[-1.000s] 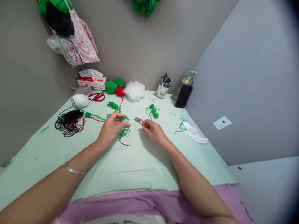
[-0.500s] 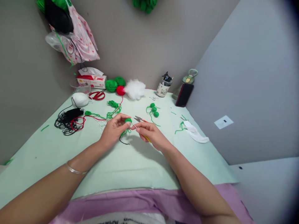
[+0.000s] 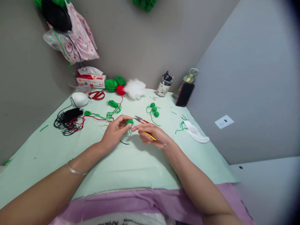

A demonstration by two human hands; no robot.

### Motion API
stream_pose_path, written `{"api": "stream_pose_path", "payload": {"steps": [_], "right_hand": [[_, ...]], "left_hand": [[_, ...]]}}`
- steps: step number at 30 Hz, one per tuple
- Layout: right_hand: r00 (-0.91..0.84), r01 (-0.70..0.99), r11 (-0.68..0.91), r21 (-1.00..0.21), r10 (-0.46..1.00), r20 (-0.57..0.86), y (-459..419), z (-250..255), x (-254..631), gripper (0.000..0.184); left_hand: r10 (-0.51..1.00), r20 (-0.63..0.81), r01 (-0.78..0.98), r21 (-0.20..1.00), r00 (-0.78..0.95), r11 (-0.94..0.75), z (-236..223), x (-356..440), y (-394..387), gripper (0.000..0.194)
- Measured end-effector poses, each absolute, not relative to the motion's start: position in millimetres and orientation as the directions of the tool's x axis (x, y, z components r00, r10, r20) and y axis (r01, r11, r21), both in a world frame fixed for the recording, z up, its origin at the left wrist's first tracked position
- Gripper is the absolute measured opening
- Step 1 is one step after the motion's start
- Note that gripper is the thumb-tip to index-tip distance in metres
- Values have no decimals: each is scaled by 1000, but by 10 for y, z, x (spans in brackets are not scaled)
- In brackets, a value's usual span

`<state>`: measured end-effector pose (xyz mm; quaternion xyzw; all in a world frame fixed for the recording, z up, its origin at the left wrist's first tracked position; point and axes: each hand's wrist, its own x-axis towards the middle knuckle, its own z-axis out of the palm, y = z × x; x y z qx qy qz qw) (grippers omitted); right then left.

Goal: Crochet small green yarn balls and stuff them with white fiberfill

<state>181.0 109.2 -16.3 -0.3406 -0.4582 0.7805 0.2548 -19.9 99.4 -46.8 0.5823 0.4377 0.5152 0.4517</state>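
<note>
My left hand [image 3: 115,130] is closed around a small green crocheted piece [image 3: 129,122], pinched between thumb and fingers just above the pale green table cover [image 3: 131,162]. My right hand [image 3: 152,133] grips a yellow-handled crochet hook [image 3: 150,135] whose tip meets the green piece. A black yarn tail [image 3: 124,143] trails from the piece onto the cover. Small thread snips [image 3: 140,119] lie on the table just beyond my right fingers.
Tangled black and red yarn [image 3: 67,120] lies at the left. A white ball [image 3: 80,99], red scissors [image 3: 97,95], a tissue box [image 3: 91,80], green and red yarn balls [image 3: 114,85] and white stuffing [image 3: 135,88] line the back. Small green pieces [image 3: 153,110], a jar [image 3: 163,88], a phone [image 3: 185,94] and white cloth [image 3: 195,133] are at the right.
My right hand left the snips on the table, now holds the yellow hook, and came left to meet the green piece in my left hand, which rose slightly.
</note>
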Motion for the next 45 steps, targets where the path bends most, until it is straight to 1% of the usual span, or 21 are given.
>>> {"api": "stream_pose_path", "payload": {"steps": [4, 9, 13, 17, 19, 20, 22, 24, 25, 27, 28, 29, 30, 32, 34, 36, 38, 40, 42, 43, 45], "right_hand": [[-656, -101, -488, -867, 688, -311, 1110, -177, 1826, 21], [-645, -126, -489, -863, 702, -304, 1115, -192, 1826, 20], [-603, -127, -458, -880, 740, -298, 1104, -176, 1796, 19], [-527, -127, -377, -918, 810, -259, 1039, -167, 1715, 20], [-462, -99, -277, -956, 864, -203, 965, -169, 1654, 17], [-424, -47, -195, -980, 892, -157, 918, -172, 1621, 15], [-358, 141, 31, -990, 934, -22, 819, -185, 1558, 16], [-334, 321, 221, -921, 936, 108, 732, -205, 1508, 19], [-337, 380, 281, -881, 929, 151, 703, -217, 1490, 19], [-352, 437, 353, -827, 914, 204, 684, -237, 1473, 20], [-358, 433, 356, -828, 911, 205, 696, -243, 1472, 20], [-363, 398, 330, -856, 914, 183, 722, -243, 1477, 20], [-372, 323, 258, -911, 919, 128, 758, -239, 1486, 21], [-425, 121, 18, -993, 905, -35, 850, -217, 1516, 23], [-507, -12, -201, -980, 845, -167, 942, -187, 1559, 26], [-575, -58, -337, -940, 781, -245, 1012, -164, 1609, 28], [-626, -99, -446, -890, 723, -292, 1053, -156, 1660, 27], [-667, -149, -527, -837, 679, -308, 1068, -160, 1710, 25], [-714, -161, -546, -823, 639, -285, 1055, -167, 1756, 25], [-761, -138, -551, -823, 591, -268, 1039, -170, 1775, 26], [-878, -39, -538, -842, 422, -228, 993, -167, 1799, 29]], "left_hand": [[973, 210, 51, 975, 97, -215, -494, -195, 1001, 26], [975, 200, 48, 977, 100, -206, -489, -176, 981, 26], [978, 175, 26, 983, 117, -180, -480, -166, 968, 29], [983, 138, 1, 990, 121, -140, -490, -157, 1001, 27], [985, 121, -15, 993, 123, -120, -490, -144, 1029, 24], [986, 114, -22, 993, 122, -112, -485, -136, 1041, 22], [987, 107, -33, 994, 117, -104, -467, -121, 1055, 18], [988, 111, -36, 994, 106, -108, -443, -110, 1056, 14], [988, 116, -35, 993, 101, -113, -432, -107, 1053, 13], [988, 128, -26, 992, 91, -127, -417, -106, 1044, 12], [987, 137, -19, 991, 84, -135, -414, -108, 1041, 12], [986, 146, -8, 989, 74, -146, -415, -113, 1040, 13], [986, 158, 6, 987, 62, -159, -418, -121, 1041, 14], [981, 194, 46, 980, 29, -195, -433, -143, 1048, 16], [967, 257, 102, 962, -5, -255, -453, -173, 1060, 18], [942, 334, 164, 931, -19, -327, -476, -204, 1073, 18], [917, 400, 216, 895, 1, -391, -501, -231, 1085, 17], [896, 443, 250, 864, 36, -437, -523, -245, 1090, 18], [879, 473, 266, 842, 57, -470, -539, -245, 1083, 20], [873, 485, 269, 834, 57, -481, -543, -241, 1073, 22], [862, 505, 269, 824, 52, -499, -545, -225, 1043, 24]]}}
